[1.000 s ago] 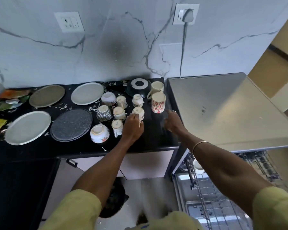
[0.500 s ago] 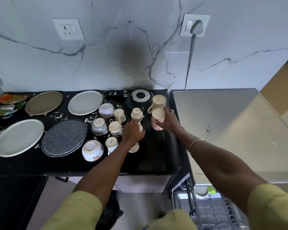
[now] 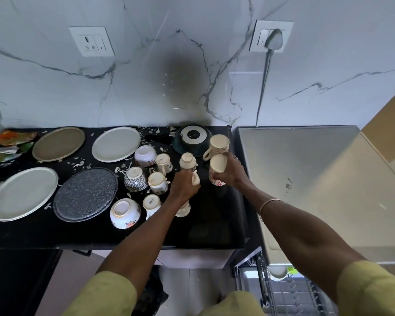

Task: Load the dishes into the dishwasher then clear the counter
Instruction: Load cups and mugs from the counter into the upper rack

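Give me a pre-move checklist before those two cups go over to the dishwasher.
1. Right hand has a grip on the red-flowered mug: ok.
2. Left hand has a grip on a small cream cup: ok, though mostly hidden.
3. Red-flowered mug clear of the tall cream mug behind it: cannot tell, they overlap.
4. Dishwasher rack pulled out: ok.
5. Free slot in the rack: cannot tell; one white piece already sits there.
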Demonstrator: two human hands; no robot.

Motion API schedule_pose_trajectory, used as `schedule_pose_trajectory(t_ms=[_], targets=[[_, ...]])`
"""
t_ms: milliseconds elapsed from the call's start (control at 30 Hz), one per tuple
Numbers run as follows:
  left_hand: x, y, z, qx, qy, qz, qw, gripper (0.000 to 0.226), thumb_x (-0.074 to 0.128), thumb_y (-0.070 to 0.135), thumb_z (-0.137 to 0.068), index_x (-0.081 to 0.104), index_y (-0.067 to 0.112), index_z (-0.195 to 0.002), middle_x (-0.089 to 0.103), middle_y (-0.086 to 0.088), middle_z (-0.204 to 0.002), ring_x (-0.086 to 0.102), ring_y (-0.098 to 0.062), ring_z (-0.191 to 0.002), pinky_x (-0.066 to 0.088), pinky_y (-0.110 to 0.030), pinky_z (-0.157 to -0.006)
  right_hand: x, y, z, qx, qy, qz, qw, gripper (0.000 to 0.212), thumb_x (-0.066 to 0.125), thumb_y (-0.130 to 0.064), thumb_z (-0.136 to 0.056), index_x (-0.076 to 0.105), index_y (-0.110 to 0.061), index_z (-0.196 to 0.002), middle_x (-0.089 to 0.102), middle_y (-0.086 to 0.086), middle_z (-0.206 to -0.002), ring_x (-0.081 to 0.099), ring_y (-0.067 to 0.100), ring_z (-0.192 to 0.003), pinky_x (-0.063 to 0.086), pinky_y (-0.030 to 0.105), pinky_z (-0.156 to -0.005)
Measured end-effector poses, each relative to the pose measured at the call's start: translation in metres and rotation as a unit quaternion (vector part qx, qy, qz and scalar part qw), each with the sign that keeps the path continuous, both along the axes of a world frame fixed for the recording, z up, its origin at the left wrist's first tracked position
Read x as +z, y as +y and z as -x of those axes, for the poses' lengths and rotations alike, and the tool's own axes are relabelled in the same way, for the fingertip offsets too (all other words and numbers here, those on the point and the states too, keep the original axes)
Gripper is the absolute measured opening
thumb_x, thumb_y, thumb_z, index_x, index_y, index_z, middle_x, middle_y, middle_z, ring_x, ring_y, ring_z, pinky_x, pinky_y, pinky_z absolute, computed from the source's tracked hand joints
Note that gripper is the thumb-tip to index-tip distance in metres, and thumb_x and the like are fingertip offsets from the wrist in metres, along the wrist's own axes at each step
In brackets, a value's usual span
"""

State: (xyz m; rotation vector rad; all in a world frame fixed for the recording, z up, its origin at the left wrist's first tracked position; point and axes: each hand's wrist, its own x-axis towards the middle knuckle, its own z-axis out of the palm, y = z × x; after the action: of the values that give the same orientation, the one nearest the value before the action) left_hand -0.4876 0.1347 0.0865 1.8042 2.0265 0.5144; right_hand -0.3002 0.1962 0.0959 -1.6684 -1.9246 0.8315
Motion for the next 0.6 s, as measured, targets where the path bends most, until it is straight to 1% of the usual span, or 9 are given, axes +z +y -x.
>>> schedule_pose_trajectory(t_ms=[100,167,233,267,400,500,533,600], targets=[[0.008,-0.006,-0.008,-0.019,-0.014,-0.005,1.000,0.049,0.072,0.033,-0.067,0.064,0.007,-0.107,0.068,-0.013,-0.096,0.065,-0.033,-0.095,0.054,-0.039,-0.077,0.003,-0.012,-0.011,-0.024,0.003,0.001,1.000,0.089,0.081,-0.045,-0.057,0.041,-0.019,-0.132,0.056,0.012,-0.123,0.057,0.031,-0.110,0.048,0.035,-0.086],[0.015,-0.012,-0.016,-0.037,-0.015,-0.010,0.999,0.050,0.075,0.029,-0.068,0.065,0.006,-0.112,0.068,-0.015,-0.103,0.064,-0.032,-0.100,0.052,-0.037,-0.081,0.007,-0.022,-0.021,-0.039,-0.002,-0.006,0.999,0.088,0.083,-0.043,-0.058,0.042,-0.018,-0.131,0.058,0.012,-0.122,0.058,0.030,-0.109,0.045,0.031,-0.082],[0.024,-0.022,-0.026,-0.062,-0.023,-0.013,0.998,0.058,0.076,0.027,-0.070,0.063,0.006,-0.123,0.067,-0.017,-0.110,0.062,-0.032,-0.106,0.049,-0.036,-0.088,0.011,-0.035,-0.032,-0.061,-0.015,-0.016,0.998,0.088,0.085,-0.041,-0.058,0.042,-0.017,-0.131,0.059,0.014,-0.121,0.058,0.032,-0.108,0.047,0.034,-0.083],[0.027,-0.026,-0.031,-0.073,-0.021,-0.017,0.997,0.059,0.075,0.027,-0.071,0.062,0.007,-0.125,0.067,-0.018,-0.111,0.061,-0.033,-0.106,0.048,-0.036,-0.089,0.014,-0.042,-0.037,-0.071,-0.020,-0.019,0.997,0.089,0.085,-0.040,-0.058,0.042,-0.016,-0.132,0.059,0.016,-0.121,0.058,0.033,-0.108,0.047,0.035,-0.084],[0.037,-0.049,-0.052,-0.117,-0.006,-0.029,0.993,0.054,0.072,0.027,-0.072,0.064,0.006,-0.122,0.067,-0.020,-0.111,0.062,-0.036,-0.104,0.050,-0.038,-0.092,0.022,-0.078,-0.062,-0.121,-0.017,-0.030,0.992,0.090,0.087,-0.039,-0.059,0.042,-0.013,-0.132,0.058,0.017,-0.121,0.058,0.033,-0.105,0.050,0.036,-0.083],[0.041,-0.073,-0.071,-0.147,-0.009,-0.029,0.989,0.053,0.071,0.022,-0.071,0.065,0.008,-0.121,0.068,-0.019,-0.110,0.063,-0.035,-0.104,0.049,-0.036,-0.095,0.026,-0.114,-0.085,-0.166,-0.007,-0.042,0.985,0.087,0.087,-0.038,-0.059,0.044,-0.013,-0.131,0.059,0.015,-0.120,0.059,0.031,-0.106,0.044,0.029,-0.079],[0.041,-0.082,-0.078,-0.156,-0.012,-0.027,0.987,0.052,0.071,0.022,-0.071,0.065,0.009,-0.121,0.068,-0.018,-0.109,0.063,-0.034,-0.104,0.049,-0.035,-0.095,0.027,-0.128,-0.092,-0.180,-0.010,-0.044,0.983,0.087,0.086,-0.038,-0.059,0.045,-0.013,-0.132,0.059,0.014,-0.120,0.058,0.031,-0.106,0.043,0.028,-0.079],[0.040,-0.097,-0.092,-0.174,-0.013,-0.021,0.984,0.054,0.070,0.021,-0.070,0.065,0.011,-0.123,0.068,-0.016,-0.109,0.063,-0.032,-0.103,0.049,-0.033,-0.094,0.028,-0.156,-0.109,-0.201,-0.021,-0.046,0.978,0.087,0.086,-0.039,-0.059,0.046,-0.014,-0.132,0.060,0.014,-0.122,0.059,0.032,-0.108,0.046,0.031,-0.083]])
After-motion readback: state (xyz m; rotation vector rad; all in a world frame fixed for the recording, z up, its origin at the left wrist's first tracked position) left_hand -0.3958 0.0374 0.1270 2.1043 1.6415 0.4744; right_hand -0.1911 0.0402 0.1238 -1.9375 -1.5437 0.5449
